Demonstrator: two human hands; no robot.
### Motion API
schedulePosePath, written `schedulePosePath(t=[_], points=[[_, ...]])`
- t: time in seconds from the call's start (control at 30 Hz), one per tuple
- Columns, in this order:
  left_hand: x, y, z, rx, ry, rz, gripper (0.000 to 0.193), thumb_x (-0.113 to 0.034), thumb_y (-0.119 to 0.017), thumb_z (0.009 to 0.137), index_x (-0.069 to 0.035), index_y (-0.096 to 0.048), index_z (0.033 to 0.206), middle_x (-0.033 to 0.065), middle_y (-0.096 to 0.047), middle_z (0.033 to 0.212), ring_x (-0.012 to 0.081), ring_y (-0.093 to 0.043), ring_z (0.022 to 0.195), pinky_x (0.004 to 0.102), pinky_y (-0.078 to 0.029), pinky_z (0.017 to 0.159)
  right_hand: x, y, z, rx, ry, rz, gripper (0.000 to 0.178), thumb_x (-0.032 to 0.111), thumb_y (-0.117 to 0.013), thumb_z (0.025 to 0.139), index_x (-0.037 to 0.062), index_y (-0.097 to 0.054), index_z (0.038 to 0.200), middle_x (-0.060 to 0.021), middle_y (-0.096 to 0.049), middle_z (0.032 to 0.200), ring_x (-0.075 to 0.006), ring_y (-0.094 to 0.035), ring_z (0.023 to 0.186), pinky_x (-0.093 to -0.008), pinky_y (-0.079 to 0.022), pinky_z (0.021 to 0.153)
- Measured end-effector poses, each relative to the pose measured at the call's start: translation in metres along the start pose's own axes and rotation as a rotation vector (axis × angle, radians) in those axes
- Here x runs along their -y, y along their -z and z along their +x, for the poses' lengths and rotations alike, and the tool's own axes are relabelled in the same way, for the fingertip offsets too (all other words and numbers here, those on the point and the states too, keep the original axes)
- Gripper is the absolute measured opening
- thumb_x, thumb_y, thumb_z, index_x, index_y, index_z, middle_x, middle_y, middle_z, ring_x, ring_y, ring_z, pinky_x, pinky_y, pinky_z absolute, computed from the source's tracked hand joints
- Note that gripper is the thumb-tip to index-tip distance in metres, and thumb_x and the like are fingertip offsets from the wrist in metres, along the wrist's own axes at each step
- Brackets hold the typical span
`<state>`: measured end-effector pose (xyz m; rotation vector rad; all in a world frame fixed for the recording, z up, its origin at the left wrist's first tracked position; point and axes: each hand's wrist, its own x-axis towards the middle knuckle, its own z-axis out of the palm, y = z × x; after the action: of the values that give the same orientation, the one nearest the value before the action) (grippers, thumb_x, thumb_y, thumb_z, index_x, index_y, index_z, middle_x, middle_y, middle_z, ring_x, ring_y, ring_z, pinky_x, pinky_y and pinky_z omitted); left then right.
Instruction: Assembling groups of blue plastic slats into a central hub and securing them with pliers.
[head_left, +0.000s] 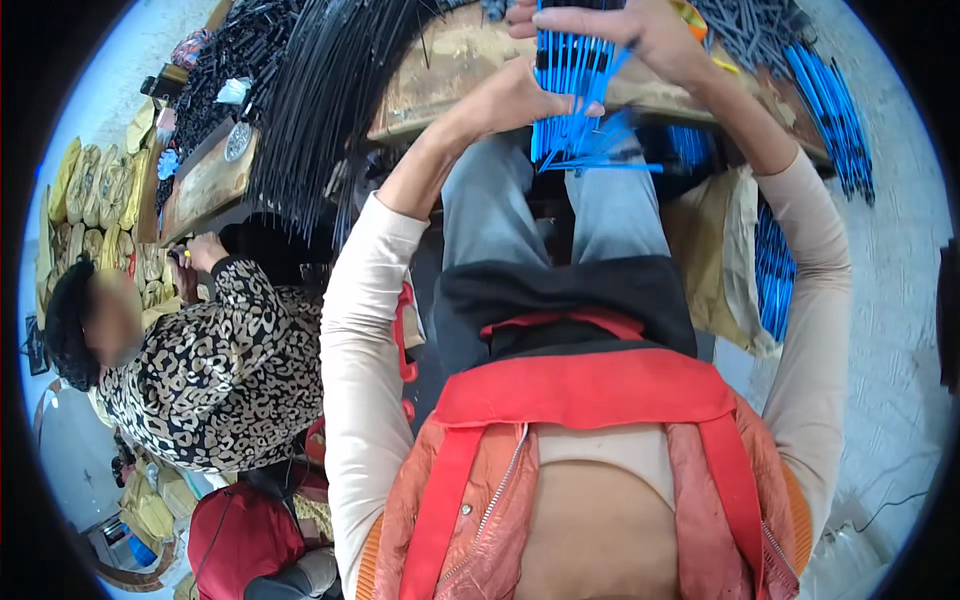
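Red apron (585,390) fabric lies nearest, over an orange vest (685,485). Farther off, at the edge of the table (450,60), is a bundle of thin blue strips (562,75) with black bands. The left hand (520,97) curls around its lower part, thumb across the front; the right hand (645,35) is partly open, fingers stretched across the top, how firmly I cannot tell. The strips look light, springy and slick, apt to slide and splay like the lower ends; gripping round the middle should suit them.
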<state>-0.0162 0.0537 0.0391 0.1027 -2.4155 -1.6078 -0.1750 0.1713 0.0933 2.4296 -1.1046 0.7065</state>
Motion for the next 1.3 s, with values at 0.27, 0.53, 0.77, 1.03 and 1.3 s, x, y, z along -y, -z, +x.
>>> schedulePosePath(t=[0.27, 0.53, 0.77, 1.03, 1.3], points=[[0.083, -0.072, -0.076, 0.089, 0.182, -0.142, 0.039, -0.026, -0.079, 0.083, -0.006, -0.062, 0.112, -0.0014, -0.065, 0.096, 0.0094, -0.060, 0.092, 0.0296, -0.051, 0.082, 0.080, -0.069, -0.033, -0.230, -1.006, 1.438, 0.041, 0.012, -0.066, 0.091, -0.0059, -0.054, 0.126, -0.0185, -0.064, 0.118, -0.0301, -0.064, 0.111, -0.0402, -0.055, 0.093], [0.107, -0.077, -0.070, 0.148, 0.154, -0.218, 0.031, -0.019, -0.080, 0.081, -0.004, -0.068, 0.105, 0.0029, -0.070, 0.094, 0.0132, -0.063, 0.090, 0.0316, -0.052, 0.084, 0.096, -0.110, -0.054, -0.513, -1.148, 1.341, 0.044, 0.020, -0.073, 0.087, -0.0047, -0.059, 0.121, -0.0175, -0.068, 0.110, -0.0296, -0.068, 0.102, -0.0401, -0.057, 0.088], [0.106, -0.087, -0.075, 0.098, -0.044, -0.107, 0.033, -0.019, -0.080, 0.080, -0.006, -0.066, 0.107, 0.0027, -0.067, 0.101, 0.0142, -0.060, 0.096, 0.0317, -0.050, 0.088, 0.100, -0.119, -0.070, -0.421, -1.076, 1.263, 0.042, 0.015, -0.069, 0.089, -0.0007, -0.057, 0.127, -0.0150, -0.067, 0.114, -0.0248, -0.068, 0.101, -0.0330, -0.056, 0.087], [0.036, 0.034, -0.054, -0.009, 0.472, -0.333, 0.023, -0.022, -0.069, 0.091, -0.003, -0.071, 0.104, 0.0018, -0.071, 0.087, 0.0116, -0.066, 0.078, 0.0271, -0.055, 0.069, 0.115, -0.096, -0.051, -0.583, -1.230, 1.626, 0.030, -0.005, -0.058, 0.089, -0.0067, -0.059, 0.119, -0.0178, -0.068, 0.110, -0.0285, -0.067, 0.103, -0.0370, -0.053, 0.091], [0.100, 0.061, 0.096, -0.672, 0.005, 0.961, 0.014, -0.008, -0.065, 0.082, -0.004, -0.063, 0.095, 0.0189, -0.067, 0.085, 0.0399, -0.064, 0.081, 0.0474, -0.050, 0.071, 0.090, -0.104, -0.040, -0.542, -1.273, 1.659, 0.030, -0.003, -0.064, 0.089, -0.0098, -0.059, 0.118, -0.0191, -0.068, 0.108, -0.0299, -0.068, 0.101, -0.0387, -0.054, 0.092]])
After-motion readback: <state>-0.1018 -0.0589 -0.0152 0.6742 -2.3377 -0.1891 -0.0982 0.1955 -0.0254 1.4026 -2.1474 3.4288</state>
